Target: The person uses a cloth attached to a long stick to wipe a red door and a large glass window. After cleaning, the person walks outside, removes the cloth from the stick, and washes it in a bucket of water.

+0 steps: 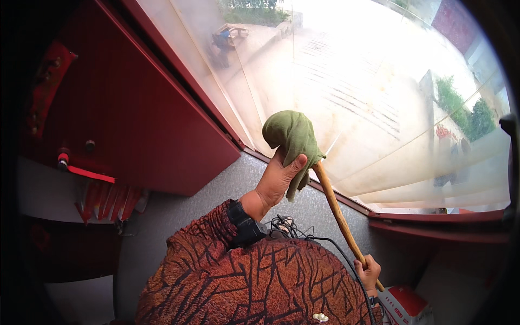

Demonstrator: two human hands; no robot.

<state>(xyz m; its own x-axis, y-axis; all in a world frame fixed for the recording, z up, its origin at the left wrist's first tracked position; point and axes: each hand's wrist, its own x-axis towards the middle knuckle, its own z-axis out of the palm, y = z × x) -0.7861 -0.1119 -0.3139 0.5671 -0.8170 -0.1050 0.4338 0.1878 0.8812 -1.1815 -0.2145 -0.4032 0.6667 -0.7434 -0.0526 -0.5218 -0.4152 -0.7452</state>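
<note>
A green cloth (294, 134) is draped over the upper end of a wooden stick (335, 207). My left hand (276, 178) grips the cloth from the left, thumb in front, other fingers largely hidden behind the fabric. Part of the cloth hangs down past the thumb. Lower down on the right, my right hand (369, 270) is closed around the stick near its bottom end. The stick slants from the cloth down to the right, in front of my patterned top. The cloth covers its upper tip.
Ahead hangs a clear plastic strip curtain (365, 162) in a doorway, with paving beyond. A dark red door (162, 122) stands at left above the grey floor (227, 183). Black cables (284, 227) show just past my body. At lower right sits a red and white box (404, 304).
</note>
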